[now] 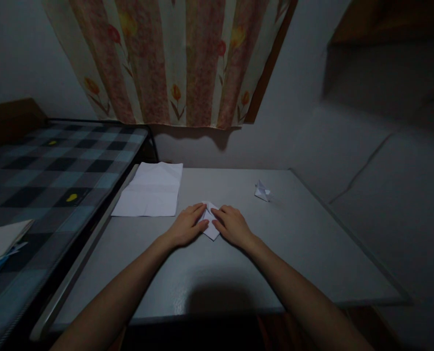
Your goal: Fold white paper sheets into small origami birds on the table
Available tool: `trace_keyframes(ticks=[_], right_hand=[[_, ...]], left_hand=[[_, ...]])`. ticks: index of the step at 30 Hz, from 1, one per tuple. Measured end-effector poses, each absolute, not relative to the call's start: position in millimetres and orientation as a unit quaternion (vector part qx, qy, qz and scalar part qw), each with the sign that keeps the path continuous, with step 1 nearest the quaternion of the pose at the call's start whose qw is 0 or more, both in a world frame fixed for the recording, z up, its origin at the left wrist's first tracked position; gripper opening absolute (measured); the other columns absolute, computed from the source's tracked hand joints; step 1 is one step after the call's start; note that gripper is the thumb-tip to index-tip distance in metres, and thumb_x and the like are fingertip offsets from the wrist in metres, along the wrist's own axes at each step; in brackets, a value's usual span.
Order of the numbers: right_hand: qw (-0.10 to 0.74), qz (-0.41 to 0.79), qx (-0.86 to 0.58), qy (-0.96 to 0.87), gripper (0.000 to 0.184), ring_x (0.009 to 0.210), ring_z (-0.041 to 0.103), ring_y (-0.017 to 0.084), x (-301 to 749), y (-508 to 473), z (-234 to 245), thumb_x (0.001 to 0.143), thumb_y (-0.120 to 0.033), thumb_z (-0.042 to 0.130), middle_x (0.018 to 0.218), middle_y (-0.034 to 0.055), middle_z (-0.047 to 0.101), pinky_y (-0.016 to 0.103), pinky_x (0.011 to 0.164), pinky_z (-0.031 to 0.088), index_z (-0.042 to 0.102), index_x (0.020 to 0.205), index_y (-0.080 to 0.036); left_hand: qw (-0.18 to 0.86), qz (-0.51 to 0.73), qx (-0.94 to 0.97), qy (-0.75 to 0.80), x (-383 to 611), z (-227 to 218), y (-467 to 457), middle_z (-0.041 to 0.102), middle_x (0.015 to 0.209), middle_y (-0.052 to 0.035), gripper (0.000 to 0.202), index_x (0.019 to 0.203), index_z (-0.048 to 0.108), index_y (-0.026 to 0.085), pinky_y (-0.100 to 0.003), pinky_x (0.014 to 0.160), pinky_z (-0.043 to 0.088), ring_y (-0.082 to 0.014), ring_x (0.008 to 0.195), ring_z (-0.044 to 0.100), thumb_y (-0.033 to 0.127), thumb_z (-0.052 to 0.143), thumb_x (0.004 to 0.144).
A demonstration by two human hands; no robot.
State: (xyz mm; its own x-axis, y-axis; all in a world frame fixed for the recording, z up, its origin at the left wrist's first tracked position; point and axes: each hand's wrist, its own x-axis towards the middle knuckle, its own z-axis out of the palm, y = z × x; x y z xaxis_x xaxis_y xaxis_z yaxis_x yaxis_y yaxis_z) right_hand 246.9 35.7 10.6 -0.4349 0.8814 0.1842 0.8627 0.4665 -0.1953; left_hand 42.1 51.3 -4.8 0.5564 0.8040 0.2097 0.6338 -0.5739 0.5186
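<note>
A small piece of white paper, folded to a diamond shape, lies on the grey-white table between my two hands. My left hand holds its left side, fingertips near the upper fold and thumb lower down on the paper. On the other side, my right hand grips the right edge in much the same way, with bent fingers and thumb pressed onto it. Parts of both side edges are hidden under my fingers. Farther back to the right stands a small folded paper figure with a pointed top.
White paper sheets lie at the table's back left. The table meets a wall on the right. Along the left is a bed with a checked cover, bearing a stack of papers. A flowered curtain hangs behind.
</note>
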Motion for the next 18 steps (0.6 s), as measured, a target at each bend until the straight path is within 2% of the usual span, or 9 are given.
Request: trace_keyframes(ticks=[3, 6, 11, 16, 18], right_hand=[[0.095, 0.007, -0.504, -0.859, 0.035, 0.095, 0.051, 0.024, 243.2, 32.6, 14.7, 0.092, -0.037, 0.05, 0.103, 0.0081, 0.06, 0.036, 0.084, 0.036, 0.056, 0.124, -0.025], [0.079, -0.011, -0.497, -0.864, 0.034, 0.097, 0.049, 0.025, 240.5, 29.8, 17.7, 0.093, -0.036, 0.048, 0.108, 0.009, 0.06, 0.039, 0.087, 0.034, 0.056, 0.123, -0.025], [0.112, 0.011, -0.493, -0.863, 0.037, 0.107, 0.047, 0.026, 241.9, 33.9, 11.3, 0.091, -0.032, 0.051, 0.131, 0.0082, 0.053, 0.041, 0.091, 0.033, 0.053, 0.127, -0.024], [0.224, 0.102, -0.531, -0.811, 0.021, 0.103, 0.052, 0.02, 251.7, 46.5, -3.2, 0.087, -0.019, 0.053, 0.111, 0.0075, 0.064, 0.034, 0.092, 0.036, 0.065, 0.104, -0.017], [0.244, 0.105, -0.56, -0.785, 0.023, 0.102, 0.053, 0.021, 254.6, 48.3, -5.7, 0.085, -0.021, 0.056, 0.108, 0.0083, 0.064, 0.035, 0.092, 0.036, 0.064, 0.106, -0.016]], left_hand=[[0.261, 0.271, 0.821, 0.43, 34.9, -9.7, 54.7, 0.04, 0.146, -0.0137, 0.056, 0.14, 0.039, 0.014, -0.043, 0.112, 0.029, -0.0246, 0.134, 0.036, 0.045, 0.036, 0.093], [0.278, 0.282, 0.81, 0.432, 34.1, -11.8, 54.6, 0.037, 0.147, -0.0141, 0.058, 0.142, 0.036, 0.013, -0.043, 0.113, 0.027, -0.0243, 0.136, 0.034, 0.045, 0.037, 0.093], [0.185, 0.227, 0.869, 0.4, 41.1, -5.9, 46.3, 0.038, 0.147, -0.0121, 0.059, 0.143, 0.035, 0.018, -0.046, 0.107, 0.032, -0.0273, 0.128, 0.041, 0.046, 0.042, 0.092], [0.071, 0.115, 0.914, 0.382, 45.5, 3.2, 39.1, 0.042, 0.145, -0.0097, 0.058, 0.139, 0.041, 0.021, -0.045, 0.091, 0.04, -0.0289, 0.108, 0.05, 0.052, 0.043, 0.09], [0.055, 0.094, 0.919, 0.379, 45.9, 5.1, 39.1, 0.041, 0.146, -0.009, 0.057, 0.138, 0.043, 0.022, -0.044, 0.088, 0.041, -0.028, 0.105, 0.051, 0.053, 0.042, 0.09]])
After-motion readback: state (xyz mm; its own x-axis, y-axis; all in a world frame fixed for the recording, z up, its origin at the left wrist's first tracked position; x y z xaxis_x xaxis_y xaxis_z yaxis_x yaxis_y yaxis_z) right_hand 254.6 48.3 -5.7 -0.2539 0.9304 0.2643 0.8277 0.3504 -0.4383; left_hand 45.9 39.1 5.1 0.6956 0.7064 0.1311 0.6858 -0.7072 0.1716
